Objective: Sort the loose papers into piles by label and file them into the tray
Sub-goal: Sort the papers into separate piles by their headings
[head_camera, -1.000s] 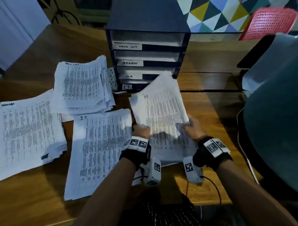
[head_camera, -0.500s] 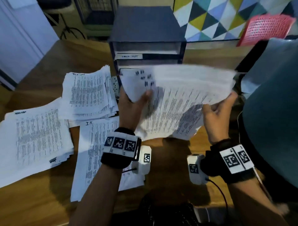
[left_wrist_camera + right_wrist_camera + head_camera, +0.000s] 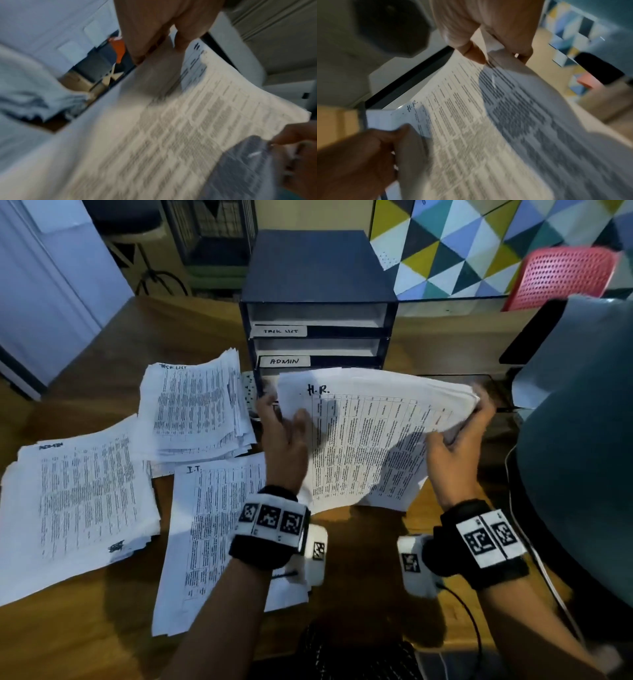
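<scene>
I held the H.R. stack (image 3: 363,440) w/ left hand (image 3: 284,440) & right hand (image 3: 455,446), thumbs pinching its edges (lifted before tray (image 3: 318,268)); I.T. pile (image 3: 209,529) lay on wooden desk (image 3: 85,638).

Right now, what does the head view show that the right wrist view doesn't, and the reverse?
Head view only: three piles on the table, labelled TASK LIST, ADMIN and I.T.; the tray with its TASK LIST and ADMIN slot labels; a red chair.

Right wrist view only: a close look at the right thumb on top of the stack's edge, with the fingers beneath it.

Both: the H.R. stack, held off the table by the left hand and the right hand, and the patterned wall.
</scene>
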The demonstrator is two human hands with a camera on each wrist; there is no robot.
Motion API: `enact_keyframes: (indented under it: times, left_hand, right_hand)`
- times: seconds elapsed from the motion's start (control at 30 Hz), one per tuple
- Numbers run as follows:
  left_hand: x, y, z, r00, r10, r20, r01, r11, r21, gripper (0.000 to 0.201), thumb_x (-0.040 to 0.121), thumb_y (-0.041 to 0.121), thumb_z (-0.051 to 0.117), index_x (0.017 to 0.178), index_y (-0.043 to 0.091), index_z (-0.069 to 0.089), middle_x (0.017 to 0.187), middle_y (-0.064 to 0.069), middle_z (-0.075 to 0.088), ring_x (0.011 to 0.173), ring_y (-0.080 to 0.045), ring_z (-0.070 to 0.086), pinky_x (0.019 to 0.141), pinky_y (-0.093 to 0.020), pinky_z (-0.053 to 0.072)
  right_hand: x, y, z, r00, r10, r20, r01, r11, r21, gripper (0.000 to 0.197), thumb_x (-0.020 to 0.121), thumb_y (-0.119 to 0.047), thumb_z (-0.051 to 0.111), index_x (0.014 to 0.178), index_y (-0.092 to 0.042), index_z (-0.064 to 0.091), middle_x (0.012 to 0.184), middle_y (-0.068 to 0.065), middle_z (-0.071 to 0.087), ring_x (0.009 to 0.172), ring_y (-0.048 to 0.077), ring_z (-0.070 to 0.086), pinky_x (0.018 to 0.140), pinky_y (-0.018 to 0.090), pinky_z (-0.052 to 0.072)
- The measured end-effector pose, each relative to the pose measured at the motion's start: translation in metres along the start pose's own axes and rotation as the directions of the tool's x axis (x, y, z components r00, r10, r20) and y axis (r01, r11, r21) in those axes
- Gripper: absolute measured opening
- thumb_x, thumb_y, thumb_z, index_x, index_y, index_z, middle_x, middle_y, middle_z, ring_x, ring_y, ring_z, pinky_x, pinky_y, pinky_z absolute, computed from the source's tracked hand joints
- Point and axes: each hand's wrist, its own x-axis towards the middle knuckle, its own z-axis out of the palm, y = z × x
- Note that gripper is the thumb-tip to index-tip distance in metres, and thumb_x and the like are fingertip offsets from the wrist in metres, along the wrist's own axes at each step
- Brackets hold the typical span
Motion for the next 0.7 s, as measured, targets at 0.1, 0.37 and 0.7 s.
enact_keyframes:
  times: [0.1, 0.37, 0.7]
  left_hand:
    - [-0.004, -0.007, 0.014, 0.995, -0.082, 0.055, 0.079, 0.996, 0.045, 0.006, 0.085, 0.016, 0.042, 0.088, 0.022, 0.042, 0.077, 0.000, 0.052, 0.064, -0.001, 0.054, 0.056, -0.028, 0.046]
    - [0.017, 0.021, 0.026, 0.983, -0.052, 0.174, 0.099, 0.957, -0.271, 0.042, 0.084, 0.026, 0.059, 0.108, 0.000, 0.036, 0.094, -0.011, 0.052, 0.077, -0.005, 0.061, 0.067, -0.021, 0.054]
    - [-0.006, -0.027, 0.051, 0.912, -0.388, 0.133, 0.393, 0.919, -0.016, 0.019, 0.088, 0.009, 0.058, 0.103, 0.011, 0.046, 0.092, 0.000, 0.060, 0.083, -0.010, 0.061, 0.074, -0.028, 0.053]
  right_hand:
    - [-0.001, 0.012, 0.002, 0.980, 0.199, -0.003, -0.198, 0.977, 0.074, 0.057, 0.084, 0.015, 0.038, 0.130, -0.018, 0.033, 0.131, 0.008, 0.050, 0.120, 0.018, 0.051, 0.097, 0.035, 0.048]
    - [0.031, -0.011, -0.025, 0.982, -0.017, -0.190, 0.063, 0.969, 0.238, 0.045, 0.070, 0.007, 0.039, 0.101, -0.024, 0.034, 0.104, 0.000, 0.048, 0.097, 0.012, 0.051, 0.082, 0.029, 0.046]
    - [0.013, 0.054, -0.027, 0.949, 0.223, -0.224, -0.221, 0.975, 0.036, 0.038, 0.087, 0.011, 0.043, 0.115, -0.013, 0.036, 0.094, -0.014, 0.050, 0.075, -0.016, 0.052, 0.069, 0.005, 0.045]
